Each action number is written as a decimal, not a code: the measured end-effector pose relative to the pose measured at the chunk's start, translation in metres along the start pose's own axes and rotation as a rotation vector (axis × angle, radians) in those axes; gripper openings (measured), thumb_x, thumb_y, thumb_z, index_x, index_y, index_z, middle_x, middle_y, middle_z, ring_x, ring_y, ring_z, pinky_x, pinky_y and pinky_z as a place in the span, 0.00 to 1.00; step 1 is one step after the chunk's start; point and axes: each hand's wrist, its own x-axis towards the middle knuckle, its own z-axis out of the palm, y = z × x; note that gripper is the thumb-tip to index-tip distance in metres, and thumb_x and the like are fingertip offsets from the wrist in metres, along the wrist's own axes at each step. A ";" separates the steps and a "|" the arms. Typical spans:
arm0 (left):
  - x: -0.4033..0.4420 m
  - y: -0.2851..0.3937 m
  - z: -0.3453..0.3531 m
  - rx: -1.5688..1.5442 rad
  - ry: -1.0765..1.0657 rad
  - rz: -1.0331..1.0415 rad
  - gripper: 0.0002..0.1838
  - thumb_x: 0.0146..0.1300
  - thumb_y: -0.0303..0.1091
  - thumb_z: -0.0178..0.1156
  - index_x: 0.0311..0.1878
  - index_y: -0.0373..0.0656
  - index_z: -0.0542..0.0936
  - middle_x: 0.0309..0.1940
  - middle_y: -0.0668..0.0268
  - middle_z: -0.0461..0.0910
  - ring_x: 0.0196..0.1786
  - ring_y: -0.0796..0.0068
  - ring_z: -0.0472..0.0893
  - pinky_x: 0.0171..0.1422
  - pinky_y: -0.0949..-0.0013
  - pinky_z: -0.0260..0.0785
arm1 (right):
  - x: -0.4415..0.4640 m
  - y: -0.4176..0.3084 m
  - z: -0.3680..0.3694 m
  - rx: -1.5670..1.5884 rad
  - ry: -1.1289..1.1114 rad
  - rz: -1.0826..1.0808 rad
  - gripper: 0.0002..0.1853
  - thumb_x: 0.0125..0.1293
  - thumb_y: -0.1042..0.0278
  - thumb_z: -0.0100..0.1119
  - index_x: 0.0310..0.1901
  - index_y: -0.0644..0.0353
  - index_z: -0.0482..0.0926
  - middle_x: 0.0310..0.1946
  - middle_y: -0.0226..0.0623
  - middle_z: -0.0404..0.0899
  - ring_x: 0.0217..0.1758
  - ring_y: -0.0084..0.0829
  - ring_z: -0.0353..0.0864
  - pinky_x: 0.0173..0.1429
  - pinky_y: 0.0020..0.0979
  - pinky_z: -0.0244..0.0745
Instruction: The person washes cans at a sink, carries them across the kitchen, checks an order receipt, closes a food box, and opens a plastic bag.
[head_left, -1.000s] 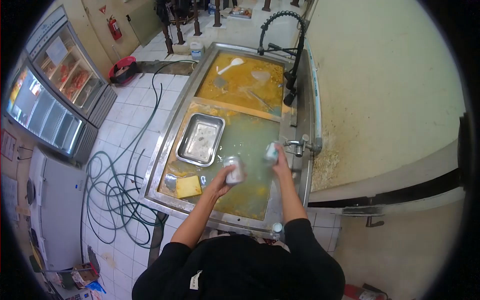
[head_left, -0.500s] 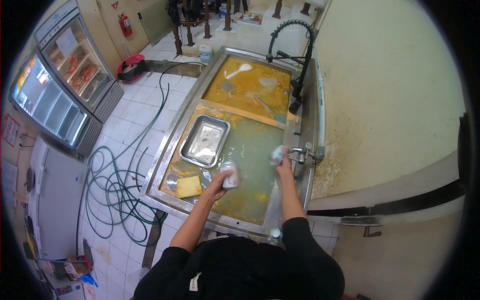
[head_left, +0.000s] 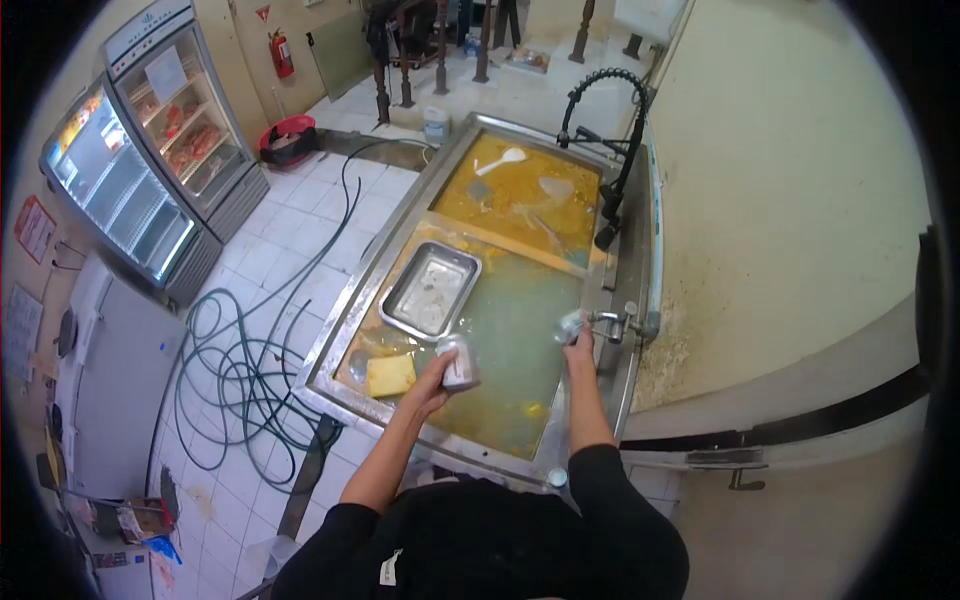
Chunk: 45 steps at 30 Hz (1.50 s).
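My left hand point(head_left: 433, 382) grips a small, pale rectangular plastic container point(head_left: 459, 363) over the near basin, its thumb on the near side. Under the spout of the wall tap point(head_left: 612, 322), my right hand point(head_left: 579, 345) is closed round a greyish-white, shiny thing point(head_left: 569, 326), blurred and too small to name. Cloudy greenish water point(head_left: 520, 320) lies below both hands. Left of them, a steel tray point(head_left: 430, 290) sits in the basin, and a yellow sponge-like block point(head_left: 391, 376) rests near the front left corner.
The far basin holds orange-brown murky water point(head_left: 460, 200) with a white ladle point(head_left: 502, 160) in it. A black spring-hose faucet point(head_left: 637, 130) rises at the right. Green hose point(head_left: 240, 370) coils on the tiled floor, near display fridges point(head_left: 130, 190) and a white freezer point(head_left: 130, 390).
The view has shifted, so the sink appears further right and lower. Both hands keep their holds, the left over the basin and the right by the tap.
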 end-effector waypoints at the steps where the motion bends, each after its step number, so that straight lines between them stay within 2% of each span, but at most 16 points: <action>1: 0.002 0.003 -0.001 0.032 -0.002 0.018 0.20 0.63 0.41 0.53 0.53 0.40 0.68 0.43 0.61 0.75 0.45 0.64 0.78 0.53 0.56 0.72 | -0.004 -0.004 0.008 0.001 -0.018 -0.004 0.14 0.52 0.62 0.66 0.39 0.55 0.75 0.34 0.30 0.77 0.37 0.29 0.78 0.44 0.33 0.76; 4: 0.005 0.012 -0.005 0.062 -0.015 0.040 0.20 0.63 0.42 0.52 0.54 0.40 0.67 0.44 0.60 0.75 0.45 0.62 0.77 0.53 0.54 0.72 | -0.014 -0.008 0.001 -0.409 -0.180 0.144 0.14 0.53 0.64 0.65 0.40 0.55 0.75 0.34 0.30 0.78 0.37 0.29 0.78 0.44 0.32 0.76; 6: 0.001 0.013 -0.005 0.079 -0.027 0.065 0.20 0.63 0.41 0.53 0.53 0.39 0.67 0.42 0.59 0.75 0.42 0.64 0.79 0.50 0.56 0.75 | -0.015 -0.013 0.005 -0.108 -0.183 0.091 0.13 0.53 0.65 0.64 0.40 0.55 0.75 0.35 0.31 0.77 0.37 0.29 0.78 0.44 0.33 0.76; 17: -0.004 0.010 0.000 0.170 -0.002 0.064 0.21 0.66 0.43 0.46 0.55 0.37 0.65 0.44 0.54 0.73 0.46 0.56 0.76 0.54 0.51 0.70 | -0.020 -0.007 0.016 -0.042 -0.023 0.013 0.13 0.53 0.64 0.64 0.39 0.56 0.74 0.33 0.32 0.76 0.35 0.30 0.77 0.43 0.34 0.76; 19: 0.002 0.016 0.002 0.183 -0.007 0.073 0.21 0.66 0.43 0.46 0.55 0.37 0.64 0.44 0.54 0.73 0.47 0.56 0.76 0.53 0.51 0.70 | -0.024 -0.011 0.023 -0.490 -0.233 0.193 0.14 0.52 0.64 0.65 0.39 0.56 0.74 0.33 0.32 0.76 0.35 0.30 0.77 0.43 0.33 0.76; 23: -0.004 0.008 0.001 0.120 -0.031 0.031 0.21 0.64 0.45 0.52 0.51 0.36 0.67 0.40 0.56 0.76 0.42 0.61 0.79 0.48 0.57 0.76 | -0.011 -0.014 0.010 -0.203 -0.074 0.067 0.13 0.52 0.64 0.65 0.39 0.54 0.74 0.32 0.30 0.76 0.35 0.30 0.77 0.42 0.32 0.75; 25: 0.000 0.015 0.006 0.119 -0.040 0.038 0.22 0.63 0.45 0.52 0.51 0.36 0.67 0.40 0.56 0.76 0.42 0.61 0.80 0.47 0.56 0.76 | -0.010 -0.017 0.017 -0.431 -0.193 0.132 0.12 0.52 0.62 0.64 0.38 0.52 0.75 0.32 0.29 0.76 0.35 0.29 0.77 0.42 0.32 0.75; 28: -0.005 0.010 0.006 0.110 -0.055 0.030 0.21 0.64 0.44 0.52 0.51 0.36 0.67 0.40 0.56 0.76 0.41 0.60 0.80 0.47 0.55 0.76 | -0.007 -0.019 0.005 -0.016 -0.067 0.016 0.12 0.52 0.62 0.64 0.38 0.52 0.75 0.32 0.28 0.77 0.36 0.28 0.77 0.42 0.33 0.75; 31: 0.002 0.017 0.009 0.089 -0.027 0.037 0.22 0.64 0.44 0.52 0.51 0.36 0.67 0.40 0.55 0.76 0.41 0.60 0.80 0.46 0.54 0.76 | -0.019 -0.020 0.011 -0.488 -0.230 0.147 0.12 0.53 0.63 0.64 0.39 0.52 0.75 0.33 0.28 0.77 0.36 0.29 0.77 0.42 0.33 0.75; 35: 0.002 0.010 0.007 0.105 -0.035 0.037 0.22 0.63 0.44 0.52 0.51 0.35 0.67 0.40 0.55 0.76 0.41 0.60 0.80 0.47 0.54 0.76 | 0.005 -0.018 -0.014 -0.271 -0.149 0.023 0.12 0.53 0.63 0.64 0.39 0.53 0.75 0.33 0.29 0.77 0.36 0.30 0.78 0.42 0.34 0.76; 37: 0.002 0.012 0.008 0.065 -0.047 0.027 0.22 0.63 0.44 0.53 0.51 0.35 0.67 0.40 0.55 0.76 0.41 0.61 0.80 0.46 0.55 0.77 | -0.037 -0.029 0.028 -0.476 -0.155 0.052 0.12 0.54 0.63 0.64 0.39 0.53 0.75 0.33 0.29 0.77 0.35 0.30 0.78 0.40 0.33 0.76; 39: 0.004 0.011 0.005 0.089 -0.043 0.028 0.22 0.63 0.44 0.53 0.51 0.35 0.66 0.39 0.55 0.76 0.41 0.61 0.80 0.46 0.55 0.77 | -0.013 -0.029 0.006 -0.068 0.109 0.068 0.13 0.56 0.56 0.61 0.40 0.52 0.76 0.36 0.29 0.77 0.38 0.28 0.77 0.43 0.31 0.75; 40: 0.007 0.010 0.006 0.116 -0.047 0.037 0.23 0.63 0.45 0.53 0.52 0.35 0.66 0.38 0.55 0.76 0.40 0.61 0.80 0.45 0.55 0.77 | 0.046 -0.022 -0.047 -0.021 -0.450 0.187 0.17 0.59 0.49 0.56 0.40 0.53 0.76 0.38 0.29 0.77 0.40 0.27 0.77 0.44 0.32 0.74; 43: 0.008 0.009 0.008 0.082 -0.073 0.028 0.22 0.63 0.44 0.54 0.51 0.35 0.66 0.38 0.56 0.77 0.40 0.61 0.80 0.45 0.56 0.77 | -0.018 -0.017 0.003 -0.484 -0.072 -0.045 0.17 0.58 0.50 0.56 0.40 0.54 0.75 0.36 0.29 0.77 0.38 0.28 0.77 0.44 0.32 0.75; 44: 0.007 0.006 0.006 0.080 -0.068 0.019 0.22 0.63 0.44 0.54 0.51 0.35 0.66 0.38 0.56 0.77 0.40 0.61 0.80 0.45 0.56 0.77 | 0.016 -0.020 -0.024 -0.001 -0.216 0.066 0.16 0.54 0.57 0.62 0.41 0.55 0.75 0.34 0.30 0.77 0.37 0.30 0.78 0.45 0.34 0.75; 45: 0.009 0.003 0.005 0.110 -0.081 0.025 0.22 0.63 0.44 0.54 0.51 0.36 0.67 0.38 0.57 0.77 0.40 0.62 0.80 0.45 0.57 0.77 | -0.001 -0.022 -0.021 -0.006 -0.208 0.068 0.16 0.54 0.57 0.62 0.41 0.55 0.75 0.34 0.30 0.77 0.37 0.30 0.78 0.45 0.34 0.75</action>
